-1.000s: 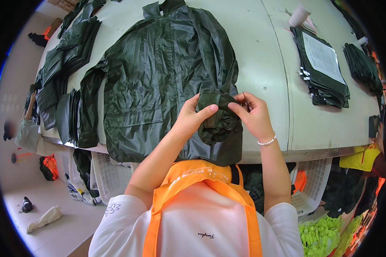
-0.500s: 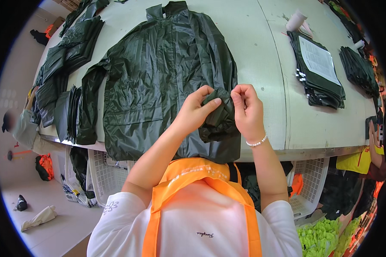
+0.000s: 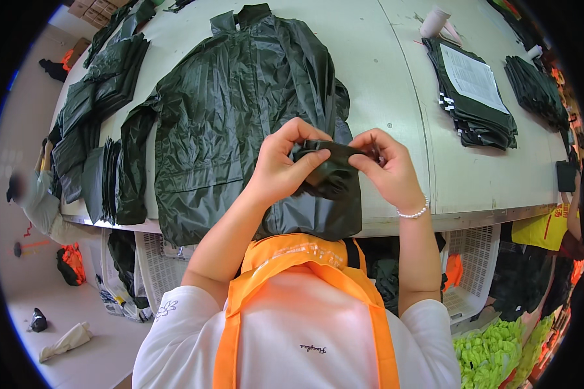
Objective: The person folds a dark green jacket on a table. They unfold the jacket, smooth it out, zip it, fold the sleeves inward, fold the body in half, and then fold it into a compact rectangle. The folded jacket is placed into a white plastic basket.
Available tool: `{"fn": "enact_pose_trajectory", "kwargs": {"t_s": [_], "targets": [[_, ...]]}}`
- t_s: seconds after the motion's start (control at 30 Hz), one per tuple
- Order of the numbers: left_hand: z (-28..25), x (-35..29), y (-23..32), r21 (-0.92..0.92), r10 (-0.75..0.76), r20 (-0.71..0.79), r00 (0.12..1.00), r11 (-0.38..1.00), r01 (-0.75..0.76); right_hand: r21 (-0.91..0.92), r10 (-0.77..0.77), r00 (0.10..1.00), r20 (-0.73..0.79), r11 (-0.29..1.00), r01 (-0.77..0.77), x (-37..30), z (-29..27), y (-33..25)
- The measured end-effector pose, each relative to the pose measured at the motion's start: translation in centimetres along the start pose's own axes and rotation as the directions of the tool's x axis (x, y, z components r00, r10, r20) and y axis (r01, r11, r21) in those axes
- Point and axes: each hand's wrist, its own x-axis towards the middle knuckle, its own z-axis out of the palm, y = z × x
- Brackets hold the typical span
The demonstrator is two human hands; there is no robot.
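We hold the small dark green pouch (image 3: pixel 328 170) above the bench (image 3: pixel 383 84) edge, left hand (image 3: pixel 282 165) and right hand (image 3: pixel 386 170) fingers pinched on its rim, and its slick fabric could slip onto the spread raincoat (image 3: pixel 233 117).

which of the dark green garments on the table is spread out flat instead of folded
The raincoat in the middle of the table, lying open with collar up and sleeves out. The stacks to its right and the pile at left are folded.
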Motion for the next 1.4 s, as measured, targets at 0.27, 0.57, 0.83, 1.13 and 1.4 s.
{"fn": "enact_pose_trajectory", "kwargs": {"t_s": [0.27, 0.57, 0.83, 1.13, 1.4], "targets": [[1.9, -0.4, 0.5, -0.536, -0.364, -0.065, 0.929, 0.798, 0.276, -0.306, -0.223, 0.971, -0.085, 0.933, 0.188, -0.7, -0.5, -1.0], [2.6, -0.1, 1.1, -0.346, -0.331, -0.06, 0.942, 0.892, 0.292, -0.566, -0.503, 0.863, -0.047, 0.725, 0.392, -0.7, 0.7, 0.1], [2.1, 0.4, 1.3, 0.099, -0.348, 0.013, 0.937, 0.933, 0.345, -0.35, -0.213, 0.969, -0.128, 0.923, 0.157, -0.8, 1.0, -0.4], [2.2, 0.1, 0.9, 0.099, -0.408, -0.046, 0.912, 0.906, 0.411, -0.322, -0.015, 0.998, -0.067, 0.947, -0.008, -2.5, -1.0, -0.1], [2.7, 0.4, 1.4, 0.166, -0.389, -0.014, 0.921, 0.908, 0.385, -0.493, -0.165, 0.985, -0.045, 0.861, 0.122, -2.7, -0.7, -0.5]]}}
